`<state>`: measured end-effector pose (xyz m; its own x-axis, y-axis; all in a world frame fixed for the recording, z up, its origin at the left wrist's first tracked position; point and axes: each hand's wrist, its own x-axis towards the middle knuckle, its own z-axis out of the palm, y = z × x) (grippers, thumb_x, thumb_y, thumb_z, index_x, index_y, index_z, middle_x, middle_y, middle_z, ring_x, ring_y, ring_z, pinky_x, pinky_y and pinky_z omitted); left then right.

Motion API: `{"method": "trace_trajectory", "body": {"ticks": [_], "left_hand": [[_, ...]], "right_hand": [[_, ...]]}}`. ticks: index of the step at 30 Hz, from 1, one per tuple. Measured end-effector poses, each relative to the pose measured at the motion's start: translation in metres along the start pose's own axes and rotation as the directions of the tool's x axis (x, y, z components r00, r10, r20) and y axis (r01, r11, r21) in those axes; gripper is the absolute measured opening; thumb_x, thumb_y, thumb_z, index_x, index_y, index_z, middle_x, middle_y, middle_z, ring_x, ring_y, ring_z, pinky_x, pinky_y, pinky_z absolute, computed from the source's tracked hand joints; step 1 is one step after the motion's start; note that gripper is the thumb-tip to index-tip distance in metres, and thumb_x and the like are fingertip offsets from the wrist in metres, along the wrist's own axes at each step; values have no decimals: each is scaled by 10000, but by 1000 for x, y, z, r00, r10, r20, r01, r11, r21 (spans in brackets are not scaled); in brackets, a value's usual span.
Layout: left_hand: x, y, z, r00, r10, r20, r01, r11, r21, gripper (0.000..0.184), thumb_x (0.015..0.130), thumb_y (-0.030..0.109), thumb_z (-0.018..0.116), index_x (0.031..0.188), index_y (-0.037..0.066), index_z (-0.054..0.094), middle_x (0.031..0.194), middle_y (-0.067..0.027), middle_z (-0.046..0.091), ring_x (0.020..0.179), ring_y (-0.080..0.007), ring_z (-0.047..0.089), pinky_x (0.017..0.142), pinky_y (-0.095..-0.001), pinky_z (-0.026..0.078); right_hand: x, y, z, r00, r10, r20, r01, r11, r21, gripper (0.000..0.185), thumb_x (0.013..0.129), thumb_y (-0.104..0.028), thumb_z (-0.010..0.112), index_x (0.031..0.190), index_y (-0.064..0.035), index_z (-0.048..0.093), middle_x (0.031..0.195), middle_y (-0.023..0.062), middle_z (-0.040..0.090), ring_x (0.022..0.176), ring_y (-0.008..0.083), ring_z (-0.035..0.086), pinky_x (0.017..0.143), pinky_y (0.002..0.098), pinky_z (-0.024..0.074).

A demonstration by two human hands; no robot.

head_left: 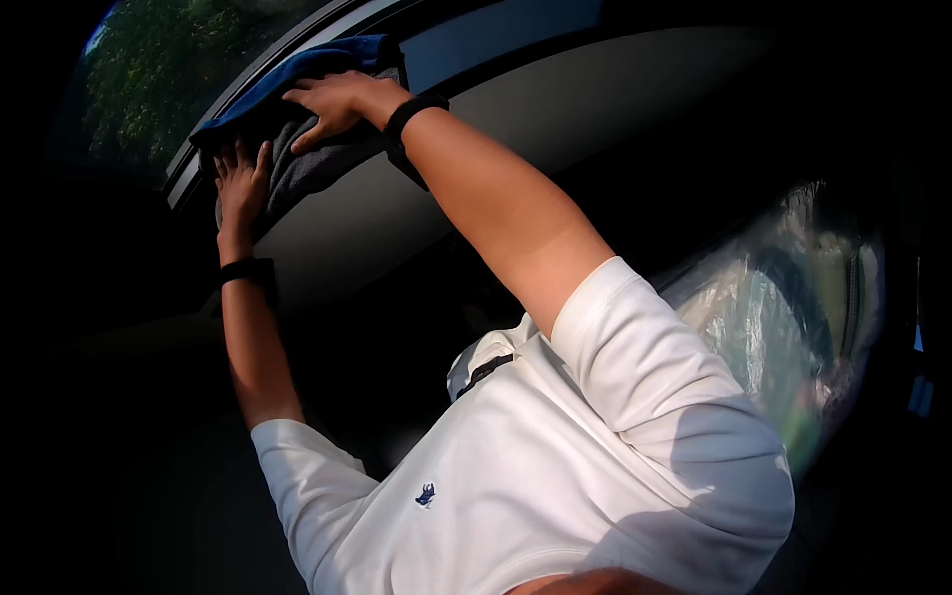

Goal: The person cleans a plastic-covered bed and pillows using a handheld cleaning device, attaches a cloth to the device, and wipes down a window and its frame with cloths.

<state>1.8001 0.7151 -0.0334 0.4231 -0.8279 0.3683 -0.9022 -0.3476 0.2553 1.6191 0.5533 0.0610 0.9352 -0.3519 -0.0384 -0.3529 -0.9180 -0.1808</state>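
Note:
A dark grey cloth [315,171] with a blue side [297,67] lies folded along a light trim strip, at the upper left of the head view. My left hand [240,186] rests on its near left part, fingers stretched upward and thumb apart. My right hand [342,103] presses on the cloth further right, fingers spread and pointing left. Both hands are open and lie flat on the fabric, without wrapping round it. Black bands circle both wrists. Whatever surface is directly under the cloth is hidden.
Beyond the trim is a dark glass pane [149,89] showing green foliage. A pale grey panel [555,109] curves below and right of the cloth. Clear, crinkled plastic sheeting [764,327] is at the right. Deep shadow hides much of the surroundings.

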Motion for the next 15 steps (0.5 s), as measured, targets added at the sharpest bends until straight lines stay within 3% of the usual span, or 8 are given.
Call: {"method": "trace_trajectory", "body": {"ticks": [1, 3, 4, 7, 9, 11, 12, 15], "left_hand": [[1, 2, 0, 1000, -1, -3, 1, 1000, 20, 722, 1010, 547, 357, 1529, 55, 263, 1600, -224, 167, 1501, -369, 78, 1209, -470, 66], [8, -9, 11, 978, 165, 126, -206, 846, 492, 692, 1027, 508, 344, 1523, 32, 264, 1597, -234, 160, 1500, -381, 74, 1209, -477, 75], [7, 28, -7, 990, 137, -36, -135, 989, 54, 651, 1037, 444, 354, 1518, 17, 260, 1592, -245, 159, 1499, -392, 69, 1207, -485, 76], [2, 42, -13, 881, 446, -158, -415, 889, 193, 591, 1037, 376, 342, 1500, 10, 314, 1610, -238, 117, 1505, -403, 22, 1183, -550, 144], [-24, 12, -28, 960, 279, 26, -278, 936, 214, 566, 1036, 349, 346, 1493, 16, 339, 1626, -203, 100, 1512, -381, 23, 1163, -573, 196], [-42, -38, -19, 945, 310, -103, -306, 951, 49, 547, 1049, 368, 302, 1500, 62, 351, 1630, -119, 177, 1515, -323, 100, 1165, -565, 196], [-45, -53, -19, 943, 332, -15, -330, 939, 98, 567, 1045, 401, 283, 1499, 68, 355, 1618, -121, 215, 1504, -321, 149, 1169, -558, 189], [-26, -1, -30, 949, 314, 17, -313, 949, -21, 598, 1031, 436, 271, 1493, 68, 362, 1594, -131, 280, 1480, -319, 236, 1172, -551, 188]], "right_hand": [[-5, -2, -2, 999, -32, 0, 32, 998, -45, 1052, 745, -838, 541, 1527, -168, 327, 1552, 114, 358, 1440, 320, 315, 1149, 522, 288], [-32, -20, -30, 995, -16, 102, 30, 990, -137, 902, 847, -777, 467, 1498, -158, 384, 1507, 82, 430, 1399, 283, 379, 1155, 500, 256], [-53, -21, -45, 996, -17, 83, 28, 991, -133, 853, 866, -743, 473, 1486, -161, 401, 1495, 77, 443, 1385, 278, 395, 1151, 494, 263], [-91, -44, -60, 1000, -10, 26, 14, 987, -162, 726, 909, -646, 498, 1455, -171, 443, 1459, 63, 480, 1352, 265, 431, 1132, 480, 290], [-89, -95, -46, 999, 41, -11, -42, 983, -176, 700, 908, -630, 515, 1444, -183, 457, 1450, 46, 490, 1344, 260, 441, 1140, 481, 281], [-63, -142, -15, 992, 112, -49, -120, 972, -204, 700, 902, -635, 517, 1444, -197, 457, 1451, 44, 490, 1344, 253, 442, 1150, 486, 268], [-50, -154, -2, 989, 139, -51, -147, 964, -222, 714, 890, -643, 526, 1451, -208, 446, 1470, 43, 468, 1345, 271, 440, 1156, 515, 249], [-53, -126, 3, 950, 268, -157, -300, 925, -234, 718, 869, -588, 580, 1466, -221, 424, 1494, 36, 440, 1349, 297, 432, 1156, 548, 232]]}}
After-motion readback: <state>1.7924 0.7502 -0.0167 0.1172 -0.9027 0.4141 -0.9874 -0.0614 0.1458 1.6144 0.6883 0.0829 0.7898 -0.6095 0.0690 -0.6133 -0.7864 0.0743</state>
